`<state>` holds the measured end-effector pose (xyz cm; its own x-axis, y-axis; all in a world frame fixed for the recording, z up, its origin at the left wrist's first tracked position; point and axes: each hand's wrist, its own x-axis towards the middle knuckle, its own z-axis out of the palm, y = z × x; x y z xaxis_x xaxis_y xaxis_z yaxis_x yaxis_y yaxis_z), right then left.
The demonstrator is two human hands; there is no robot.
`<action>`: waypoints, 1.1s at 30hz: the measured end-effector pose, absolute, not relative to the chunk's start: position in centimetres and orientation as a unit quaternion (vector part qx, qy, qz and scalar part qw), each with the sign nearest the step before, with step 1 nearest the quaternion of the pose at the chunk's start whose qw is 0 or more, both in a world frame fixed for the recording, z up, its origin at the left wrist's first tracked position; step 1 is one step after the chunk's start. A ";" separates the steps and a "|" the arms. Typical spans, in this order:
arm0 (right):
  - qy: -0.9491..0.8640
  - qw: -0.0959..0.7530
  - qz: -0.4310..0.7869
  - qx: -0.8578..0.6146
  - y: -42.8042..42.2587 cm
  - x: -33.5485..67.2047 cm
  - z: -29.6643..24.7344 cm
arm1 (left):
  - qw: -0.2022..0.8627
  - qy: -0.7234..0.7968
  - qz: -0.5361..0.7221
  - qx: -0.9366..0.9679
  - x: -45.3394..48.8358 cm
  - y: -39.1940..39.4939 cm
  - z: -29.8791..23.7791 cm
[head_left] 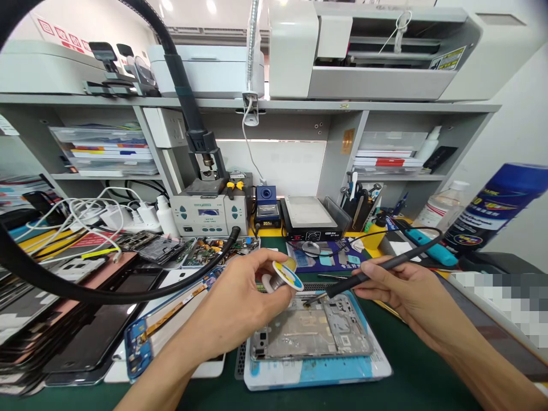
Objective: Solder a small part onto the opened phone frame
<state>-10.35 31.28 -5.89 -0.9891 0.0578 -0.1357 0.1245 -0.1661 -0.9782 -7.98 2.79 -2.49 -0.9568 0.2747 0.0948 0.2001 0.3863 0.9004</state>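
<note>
My left hand [244,299] is closed round a small spool of solder wire [285,275] with a blue and yellow label, held just above an opened phone frame [310,331]. My right hand [394,282] grips a black soldering iron [377,268] like a pen, its tip pointing down-left at the top edge of the phone frame, close under the spool. The phone frame lies flat on a white and blue work mat [317,371] on the green bench.
A rework station [209,214] with a thick black hose [85,291] stands behind, beside a small solder station [268,214] and a hot plate [310,220]. Phone screens and parts [64,337] pile up at left. A blue spray can [496,208] and bottle [443,208] stand right.
</note>
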 end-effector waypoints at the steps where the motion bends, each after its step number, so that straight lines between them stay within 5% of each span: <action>1: 0.645 0.021 -0.761 0.071 31.3 -10.4 -5.9 | 0.034 0.832 0.536 0.142 -8.0 2.8 -2.5; 33: 0.648 0.009 -0.759 0.067 31.3 -10.3 -5.7 | 0.033 0.840 0.525 0.131 -8.0 2.9 -2.5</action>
